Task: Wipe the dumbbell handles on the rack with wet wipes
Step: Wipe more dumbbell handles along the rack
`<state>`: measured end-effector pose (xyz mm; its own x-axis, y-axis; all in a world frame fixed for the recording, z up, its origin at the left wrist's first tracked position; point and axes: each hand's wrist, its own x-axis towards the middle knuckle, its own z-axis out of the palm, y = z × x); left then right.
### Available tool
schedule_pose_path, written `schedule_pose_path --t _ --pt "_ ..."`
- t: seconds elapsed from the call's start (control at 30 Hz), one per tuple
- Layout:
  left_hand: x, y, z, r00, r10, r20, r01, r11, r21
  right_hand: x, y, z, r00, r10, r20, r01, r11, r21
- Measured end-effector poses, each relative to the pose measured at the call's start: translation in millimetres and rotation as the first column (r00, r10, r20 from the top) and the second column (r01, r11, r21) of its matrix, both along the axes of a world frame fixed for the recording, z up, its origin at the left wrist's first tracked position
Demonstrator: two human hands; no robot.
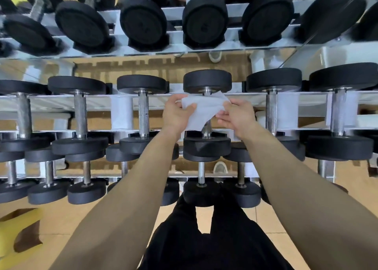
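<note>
Forearms point(131, 188) of yours cross the near lower dumbbells point(87, 191). Your left hand point(178, 114) pinches the left edge of the wet wipe point(202, 110) between thumb and fingers, and your right hand point(237, 116) pinches its right edge. The wipe is spread over the centre dumbbell handle point(206, 129) on the rack point(121, 112).

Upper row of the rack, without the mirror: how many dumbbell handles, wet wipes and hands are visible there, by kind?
Dumbbell handles: 6
Wet wipe: 1
Hands, left hand and right hand: 2
Total: 9
</note>
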<state>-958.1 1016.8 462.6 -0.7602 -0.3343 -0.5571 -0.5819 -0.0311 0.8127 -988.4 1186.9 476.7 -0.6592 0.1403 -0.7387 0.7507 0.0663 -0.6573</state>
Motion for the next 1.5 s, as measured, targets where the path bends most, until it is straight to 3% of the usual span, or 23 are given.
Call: schedule_pose_path --t 0.07,0.13,0.23,0.33,0.4,0.53,0.67,0.77,0.87,0.97,1.1,1.27,1.33,1.5 --pt "-5.2 -8.4 -0.8 0.998 -0.066 0.003 0.066 0.998 0.008 -1.9 11.0 -4.9 0.982 0.171 -0.08 -0.16 0.979 0.129" --pt "-11.9 -12.5 1.0 0.994 -0.112 -0.013 0.112 0.993 0.032 -2.2 22.0 -9.2 0.953 0.288 -0.087 -0.276 0.952 0.129" --pt "-19.4 -15.0 1.6 0.998 -0.061 0.021 0.056 0.981 0.185 0.7 32.5 -11.4 0.951 0.309 -0.001 -0.309 0.951 0.009" --pt "-16.2 -17.4 -2.4 0.995 -0.043 0.09 0.009 0.937 0.35 4.0 32.4 -17.1 0.931 0.35 0.1 -0.355 0.934 0.037" --pt "-12.6 -17.7 -9.0 0.99 -0.092 0.103 0.054 0.946 0.321 4.3 28.4 -22.6 0.947 0.303 0.107 -0.304 0.953 -0.007" --pt "-9.6 -17.0 -12.6 0.958 -0.286 0.025 0.254 0.884 0.392 -2.8 18.5 -23.5 0.996 -0.018 0.085 0.038 0.972 -0.231" --pt "-12.8 -22.0 -6.5 0.937 -0.339 -0.082 0.33 0.784 0.526 -6.3 23.9 -27.6 0.995 -0.086 0.041 0.095 0.925 -0.368" --pt "-13.5 -25.8 -11.5 0.958 -0.277 -0.072 0.277 0.835 0.476 -2.5 29.2 -32.3 0.992 -0.12 0.043 0.126 0.866 -0.485" --pt "-5.1 -20.8 -17.3 0.991 -0.061 0.12 0.005 0.908 0.42 3.6 26.6 -35.7 0.976 -0.201 0.088 0.218 0.842 -0.493" --pt "6.8 -17.2 -17.6 0.939 -0.188 0.287 0.03 0.878 0.478 8.1 21.0 -39.4 0.972 -0.209 0.109 0.236 0.833 -0.501" --pt "7.5 -24.3 -16.3 0.9 -0.236 0.368 0.024 0.868 0.497 8.2 9.6 -39.4 0.978 -0.193 0.073 0.205 0.865 -0.459" --pt "-7.9 -35.4 -9.3 0.977 0.027 0.21 -0.141 0.822 0.552 8.9 12.0 -37.2 0.983 -0.181 0.019 0.159 0.802 -0.576" --pt "-10.2 -34.3 -5.3 0.987 0.055 0.152 -0.134 0.804 0.58 8.9 13.3 -35.8 0.981 -0.192 0.026 0.166 0.764 -0.624" --pt "-8.1 -26.9 -7.9 0.987 0.121 0.11 -0.159 0.866 0.475 10.4 16.0 -34.1 0.971 -0.237 0.017 0.194 0.748 -0.634"
